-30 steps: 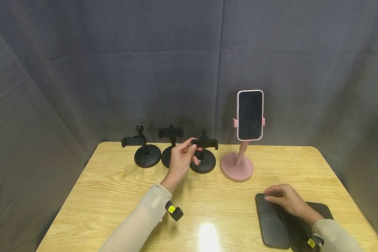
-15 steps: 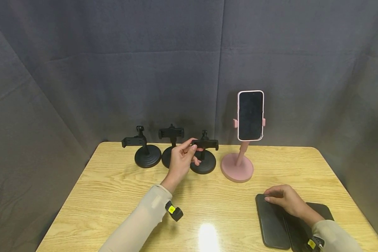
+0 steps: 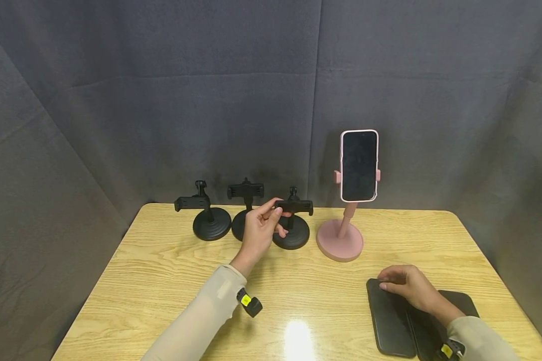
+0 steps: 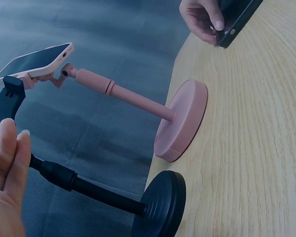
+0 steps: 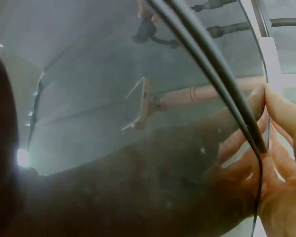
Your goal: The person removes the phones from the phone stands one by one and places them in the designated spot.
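Observation:
My left hand (image 3: 258, 225) pinches the left end of the clamp on a black phone stand (image 3: 298, 206), the nearest to the pink one of several stands. In the left wrist view my fingers (image 4: 9, 148) lie against this clamp, and the stand's round base (image 4: 163, 207) rests on the table. At the front right, my right hand (image 3: 408, 287) holds the top end of a black phone (image 3: 390, 321) between thumb and fingers. In the right wrist view the glossy phone screen (image 5: 113, 148) fills much of the picture, with reflections of the stands.
A second black phone (image 3: 460, 301) lies beside the first, partly under the right forearm. The pink stand (image 3: 339, 243) bears a pink-cased phone (image 3: 359, 165). Two more black stands, one at far left (image 3: 211, 224) and one in between (image 3: 246, 190), stand along the table's back edge before a grey curtain (image 3: 253, 110).

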A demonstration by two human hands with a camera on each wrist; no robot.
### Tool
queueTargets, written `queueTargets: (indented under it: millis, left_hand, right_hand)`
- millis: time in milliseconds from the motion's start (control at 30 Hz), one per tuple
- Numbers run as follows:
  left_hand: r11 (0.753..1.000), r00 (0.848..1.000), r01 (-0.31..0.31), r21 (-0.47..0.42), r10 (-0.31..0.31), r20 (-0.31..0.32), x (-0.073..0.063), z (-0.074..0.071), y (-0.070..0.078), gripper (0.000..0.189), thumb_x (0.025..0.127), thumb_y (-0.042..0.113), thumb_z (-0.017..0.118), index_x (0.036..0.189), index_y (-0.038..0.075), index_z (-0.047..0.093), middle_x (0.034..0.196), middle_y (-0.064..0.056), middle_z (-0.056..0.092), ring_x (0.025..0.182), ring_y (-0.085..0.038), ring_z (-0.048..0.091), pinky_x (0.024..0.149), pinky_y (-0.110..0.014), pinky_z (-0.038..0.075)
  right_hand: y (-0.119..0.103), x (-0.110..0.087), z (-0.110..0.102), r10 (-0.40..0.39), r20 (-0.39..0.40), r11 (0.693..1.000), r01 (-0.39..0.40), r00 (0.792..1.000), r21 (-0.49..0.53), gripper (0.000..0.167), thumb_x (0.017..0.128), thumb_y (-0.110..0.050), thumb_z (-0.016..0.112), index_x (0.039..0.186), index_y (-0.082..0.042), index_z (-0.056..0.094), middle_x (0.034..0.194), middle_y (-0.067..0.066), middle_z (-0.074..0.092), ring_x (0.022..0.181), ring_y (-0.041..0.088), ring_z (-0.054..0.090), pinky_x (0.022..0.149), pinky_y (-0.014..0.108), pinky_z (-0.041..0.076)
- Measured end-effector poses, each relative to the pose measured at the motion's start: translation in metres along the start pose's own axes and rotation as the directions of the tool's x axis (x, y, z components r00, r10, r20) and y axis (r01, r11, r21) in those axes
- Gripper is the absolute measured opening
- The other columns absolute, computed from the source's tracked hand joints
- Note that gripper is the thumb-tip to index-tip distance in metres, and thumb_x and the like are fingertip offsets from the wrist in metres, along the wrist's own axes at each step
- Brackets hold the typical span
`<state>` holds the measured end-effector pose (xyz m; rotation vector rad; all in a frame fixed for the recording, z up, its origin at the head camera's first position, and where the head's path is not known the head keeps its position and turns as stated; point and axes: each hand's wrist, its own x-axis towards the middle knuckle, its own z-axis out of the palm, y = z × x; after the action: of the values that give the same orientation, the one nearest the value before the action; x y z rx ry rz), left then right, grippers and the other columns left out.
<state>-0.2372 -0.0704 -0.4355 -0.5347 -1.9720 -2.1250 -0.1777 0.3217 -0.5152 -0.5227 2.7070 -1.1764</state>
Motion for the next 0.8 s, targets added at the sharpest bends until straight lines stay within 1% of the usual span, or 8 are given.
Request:
queueTargets:
  millis: [167,267,367,400,500,600,633,800]
  left_hand:
    - [1.000,1.000,0.005,0.000,-0.005,-0.001,-0.0002,-0.0001,-0.0004,0.034,0.105,0.011,0.054,0.137,-0.002,0.057,0.108,-0.034,0.071,0.051,-0.002,0.062,0.069,-0.027,0.063]
    - [1.000,1.000,0.010,-0.005,-0.010,-0.001,0.0000,0.0002,-0.0005,0.035,0.105,0.012,0.054,0.137,-0.002,0.057,0.108,-0.035,0.070,0.051,-0.002,0.062,0.068,-0.028,0.063]
    - [1.000,1.000,0.016,-0.005,-0.016,0.002,0.0002,0.0005,0.0000,0.035,0.106,0.012,0.053,0.137,-0.003,0.056,0.108,-0.035,0.070,0.051,-0.002,0.062,0.069,-0.029,0.064]
    - [1.000,1.000,0.018,-0.002,-0.018,0.003,0.0000,0.0006,0.0008,0.035,0.106,0.012,0.053,0.138,-0.002,0.056,0.109,-0.035,0.070,0.051,-0.002,0.062,0.070,-0.033,0.064]
    - [1.000,1.000,0.026,0.010,-0.026,0.005,-0.0003,0.0007,0.0024,0.036,0.106,0.014,0.053,0.139,-0.001,0.056,0.109,-0.034,0.070,0.051,-0.002,0.062,0.071,-0.033,0.064]
    - [0.999,1.000,0.027,0.028,-0.028,0.005,-0.0007,0.0008,0.0039,0.036,0.106,0.015,0.053,0.139,0.001,0.056,0.110,-0.032,0.071,0.052,-0.002,0.062,0.070,-0.030,0.064]
    - [0.999,1.000,0.028,0.032,-0.028,0.006,-0.0008,0.0007,0.0040,0.036,0.106,0.015,0.053,0.139,0.001,0.056,0.110,-0.032,0.071,0.052,-0.002,0.062,0.068,-0.026,0.063]
    - [0.998,0.999,0.038,0.050,-0.038,0.004,-0.0019,-0.0005,0.0042,0.035,0.106,0.017,0.053,0.139,0.003,0.057,0.111,-0.030,0.071,0.055,-0.002,0.063,0.068,-0.022,0.061]
  right_hand:
    - [0.0000,0.0008,-0.0001,-0.026,-0.017,1.000,0.026,1.000,-0.013,0.014,0.089,-0.011,0.076,0.102,-0.006,0.072,0.102,0.008,0.074,0.090,-0.003,0.064,0.080,0.017,0.055]
    - [-0.0001,0.0010,-0.0002,-0.026,-0.016,0.999,0.026,1.000,-0.021,0.014,0.089,-0.011,0.076,0.102,-0.006,0.072,0.102,0.007,0.074,0.090,-0.007,0.062,0.079,0.017,0.055]
    - [0.0001,0.0009,-0.0002,-0.024,-0.015,0.999,0.024,1.000,-0.023,0.014,0.089,-0.011,0.076,0.102,-0.006,0.073,0.102,0.007,0.074,0.091,-0.007,0.061,0.080,0.017,0.055]
    - [0.0003,0.0009,-0.0002,-0.024,-0.016,0.999,0.024,1.000,-0.023,0.014,0.089,-0.012,0.076,0.102,-0.006,0.073,0.102,0.007,0.074,0.091,-0.007,0.061,0.080,0.016,0.055]
    - [0.0009,0.0011,-0.0002,-0.026,-0.023,0.999,0.026,0.999,-0.021,0.014,0.089,-0.011,0.076,0.102,-0.006,0.073,0.102,0.007,0.074,0.090,-0.006,0.061,0.080,0.016,0.055]
    - [0.0014,0.0013,-0.0003,-0.029,-0.029,0.999,0.028,0.999,-0.021,0.014,0.089,-0.011,0.076,0.102,-0.005,0.072,0.101,0.007,0.074,0.089,-0.006,0.062,0.079,0.016,0.056]
    - [0.0016,0.0013,-0.0003,-0.029,-0.031,0.999,0.028,0.999,-0.021,0.014,0.089,-0.011,0.077,0.102,-0.005,0.072,0.101,0.007,0.074,0.089,-0.007,0.062,0.079,0.016,0.056]
    - [0.0013,0.0008,0.0006,-0.036,-0.024,0.999,0.036,0.999,0.003,0.014,0.090,-0.010,0.076,0.102,-0.004,0.072,0.101,0.009,0.073,0.088,-0.006,0.063,0.078,0.016,0.056]
